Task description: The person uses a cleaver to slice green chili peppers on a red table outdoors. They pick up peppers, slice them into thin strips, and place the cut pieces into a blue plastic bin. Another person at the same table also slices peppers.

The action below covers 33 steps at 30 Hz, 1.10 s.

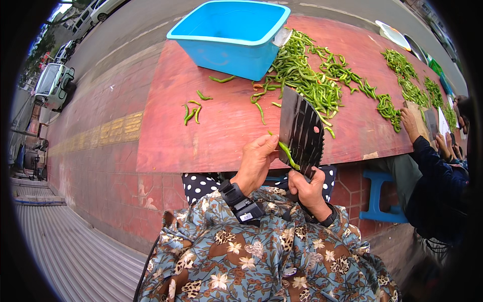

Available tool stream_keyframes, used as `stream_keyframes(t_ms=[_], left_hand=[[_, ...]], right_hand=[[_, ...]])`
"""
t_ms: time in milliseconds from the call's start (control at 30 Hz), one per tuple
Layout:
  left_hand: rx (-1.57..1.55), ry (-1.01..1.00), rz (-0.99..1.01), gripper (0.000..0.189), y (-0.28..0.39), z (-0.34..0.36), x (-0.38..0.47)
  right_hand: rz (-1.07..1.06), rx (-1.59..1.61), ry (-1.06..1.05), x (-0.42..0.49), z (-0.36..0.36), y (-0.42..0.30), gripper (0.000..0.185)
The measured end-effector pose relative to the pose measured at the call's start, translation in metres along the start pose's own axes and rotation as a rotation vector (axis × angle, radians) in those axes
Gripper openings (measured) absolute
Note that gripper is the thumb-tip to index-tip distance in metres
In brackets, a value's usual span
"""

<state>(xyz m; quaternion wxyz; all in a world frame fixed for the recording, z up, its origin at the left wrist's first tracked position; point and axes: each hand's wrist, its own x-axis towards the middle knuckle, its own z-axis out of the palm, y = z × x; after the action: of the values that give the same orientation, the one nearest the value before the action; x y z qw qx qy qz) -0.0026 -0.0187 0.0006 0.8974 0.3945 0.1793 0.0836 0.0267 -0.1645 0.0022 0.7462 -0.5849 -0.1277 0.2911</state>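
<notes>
Between thumb and fingers, my left hand holds a green chili pepper near one end. The pepper lies across the face of a wide, dark cleaver, and its lower end is close to my right thumb. My right hand grips the cleaver at its handle, with the blade pointing up and away from me. Past the blade, a large heap of green chili peppers spreads over the red wooden tabletop. A few loose peppers lie farther left.
A blue plastic tub stands at the table's far side, touching the heap. At the right, other people's hands work beside a wooden board and more pepper piles. A blue plastic stool stands below the table's near edge.
</notes>
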Motion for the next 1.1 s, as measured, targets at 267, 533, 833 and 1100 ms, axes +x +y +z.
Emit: stream_keyframes(t_ms=[267, 533, 833, 1100], left_hand=[[0.0, 0.022, 0.015, 0.023, 0.002, 0.001, 0.0], [0.089, 0.085, 0.052, 0.023, -0.005, 0.009, 0.001], [0.089, 0.052, 0.059, 0.022, -0.013, 0.002, 0.006], [0.079, -0.134, 0.08, 0.023, 0.0, 0.0, 0.011]], right_hand=[[-0.023, -0.022, -0.006, 0.001, -0.001, -0.001, 0.016], [0.007, -0.038, 0.018, 0.005, -0.005, 0.011, 0.006], [-0.027, 0.041, 0.034, 0.008, -0.001, 0.008, 0.008], [0.057, 0.229, -0.14, 0.007, -0.014, 0.004, 0.006]])
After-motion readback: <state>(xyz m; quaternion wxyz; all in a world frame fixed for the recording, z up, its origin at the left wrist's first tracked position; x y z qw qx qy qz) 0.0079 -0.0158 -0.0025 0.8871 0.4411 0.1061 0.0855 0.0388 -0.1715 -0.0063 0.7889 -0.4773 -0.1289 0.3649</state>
